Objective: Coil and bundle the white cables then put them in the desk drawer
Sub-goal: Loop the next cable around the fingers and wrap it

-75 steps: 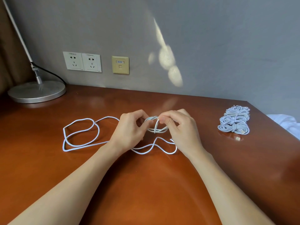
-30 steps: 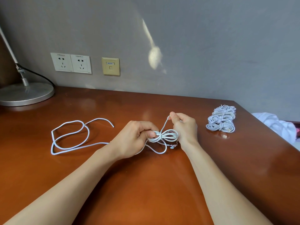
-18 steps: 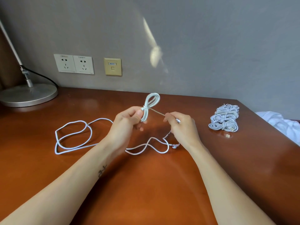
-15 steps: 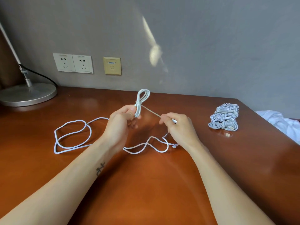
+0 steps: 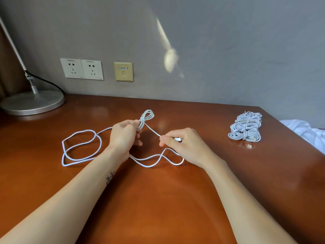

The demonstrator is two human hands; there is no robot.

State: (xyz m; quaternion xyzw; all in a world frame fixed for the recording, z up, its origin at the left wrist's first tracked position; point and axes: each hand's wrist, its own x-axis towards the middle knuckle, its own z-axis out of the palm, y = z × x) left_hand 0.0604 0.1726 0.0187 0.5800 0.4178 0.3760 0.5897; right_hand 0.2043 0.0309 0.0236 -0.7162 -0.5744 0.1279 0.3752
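Left hand (image 5: 123,136) is in the middle of the frame. Its fingers are curled, and its thumb and fingertips pinch a white cable (image 5: 141,121) just under a few small loops (image 5: 152,115). The loops stick up above the hand.

Right hand (image 5: 186,147) is just to the right of it. Its thumb and first finger pinch the cable right by the plug (image 5: 177,139) at the end. The other fingers are curled in. A short bit of cable runs tight between the two hands.

The rest of the cable lies on the brown desk (image 5: 158,199). It makes a big loose loop at the left of the frame and a wavy line under both hands.

A pile of bundled white cables (image 5: 246,127) sits at the right of the frame, near the desk edge and well apart from the hands. A tiny loose plug (image 5: 249,146) lies just in front of the pile.

A round silver lamp base (image 5: 33,103) stands at the far left, with a black cord (image 5: 51,83) behind it. On the grey wall are two white sockets (image 5: 81,68) and a yellow plate (image 5: 123,71) beside them. Some white cloth (image 5: 302,131) shows past the desk at the right edge of the frame.
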